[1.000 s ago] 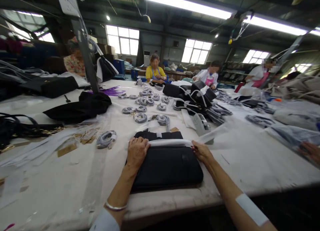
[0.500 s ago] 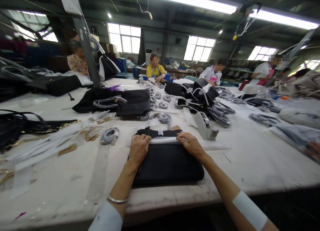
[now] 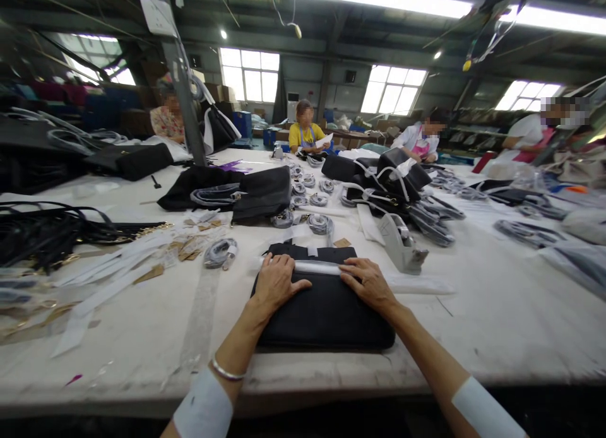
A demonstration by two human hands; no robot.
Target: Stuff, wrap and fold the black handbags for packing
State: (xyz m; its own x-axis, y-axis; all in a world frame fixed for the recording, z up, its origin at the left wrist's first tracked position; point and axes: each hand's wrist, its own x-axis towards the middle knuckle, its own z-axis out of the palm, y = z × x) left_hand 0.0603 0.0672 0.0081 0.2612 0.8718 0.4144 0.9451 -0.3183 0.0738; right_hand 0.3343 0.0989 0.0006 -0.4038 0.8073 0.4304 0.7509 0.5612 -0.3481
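A black bag (image 3: 326, 315) lies flat at the table's front edge, its upper side away from me. Across its top runs a strip of white wrapping (image 3: 317, 267), with black straps (image 3: 334, 255) just beyond. My left hand (image 3: 278, 279) rests on the bag's upper left corner, fingers stretched over the wrapping and thumb pointing inward. On the upper right corner lies my right hand (image 3: 367, 281), palm down with fingers extended onto the wrapping. Neither hand grips anything. Left of the bag is a coiled grey strap (image 3: 220, 253) in plastic.
A tape dispenser (image 3: 402, 245) stands right of the bag. Black bags (image 3: 262, 195) and wrapped straps (image 3: 319, 223) lie farther back. At left are black straps (image 3: 85, 226) and paper strips (image 3: 113, 274). A co-worker in yellow (image 3: 305, 135) sits across the table.
The view has turned slightly left. My left hand has flattened, its thumb now spread out on the bag. My right hand's fingers have shifted a little and still lie on the wrapping.
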